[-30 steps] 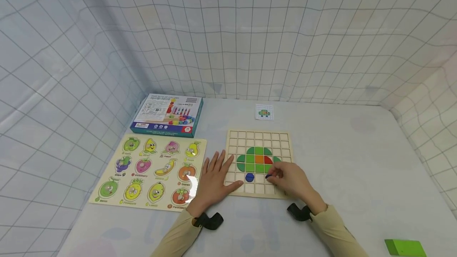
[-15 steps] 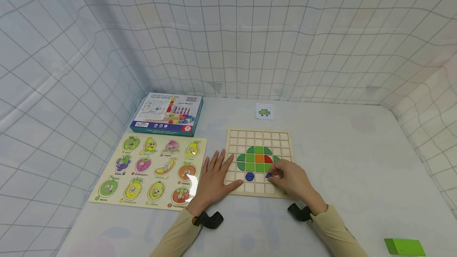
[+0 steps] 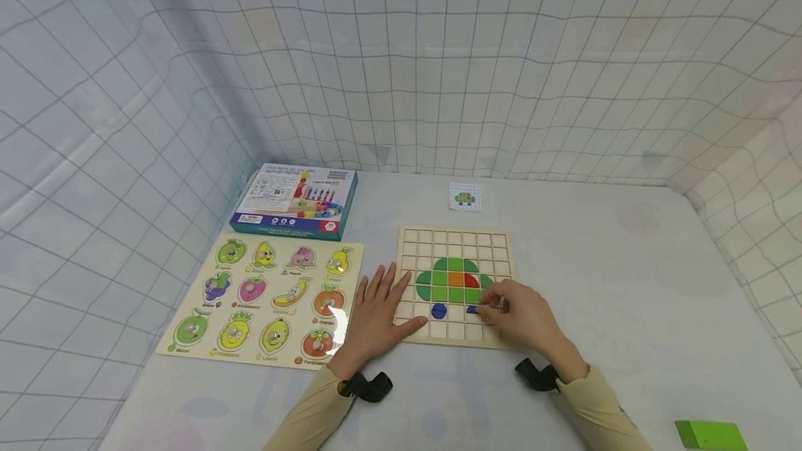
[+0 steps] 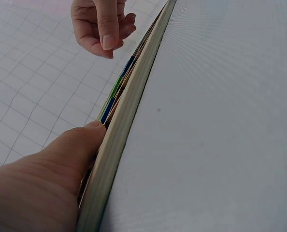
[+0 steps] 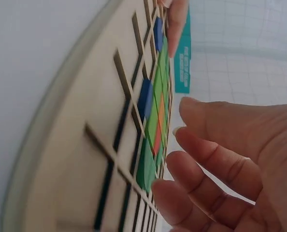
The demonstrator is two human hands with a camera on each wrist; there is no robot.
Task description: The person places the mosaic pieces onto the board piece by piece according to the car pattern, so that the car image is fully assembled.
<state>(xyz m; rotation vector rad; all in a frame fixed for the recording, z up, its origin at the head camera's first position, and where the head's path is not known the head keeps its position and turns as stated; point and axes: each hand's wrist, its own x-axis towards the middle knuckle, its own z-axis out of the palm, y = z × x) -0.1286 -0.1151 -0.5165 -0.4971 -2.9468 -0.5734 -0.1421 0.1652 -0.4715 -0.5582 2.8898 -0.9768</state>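
A wooden grid board [image 3: 495, 239] lies on the table, with a turtle-like figure of green tiles [image 3: 455, 266], an orange tile [image 3: 455, 280] and a red one [image 3: 471, 281]. Below them sit a round blue piece [image 3: 438, 310] and a second blue piece [image 3: 472, 310]. My left hand [image 3: 376, 305] lies flat on the board's left edge [image 4: 129, 121], thumb [image 4: 71, 150] against it. My right hand [image 3: 501, 306] hovers just right of the second blue piece [image 5: 145, 99]. Its fingers [image 5: 201, 154] are loosely curled, hold nothing and stay clear of the piece.
A fruit peg puzzle [image 3: 263, 298] lies left of the board, with a teal box [image 3: 294, 202] behind it. A small pattern card [image 3: 464, 197] sits beyond the board. A green block [image 3: 711, 433] is at the near right. Gridded cloth walls enclose the table.
The right hand has let go of the blue piece, which now lies in a cell of the board. The hand has drawn slightly right. The left hand has not moved.
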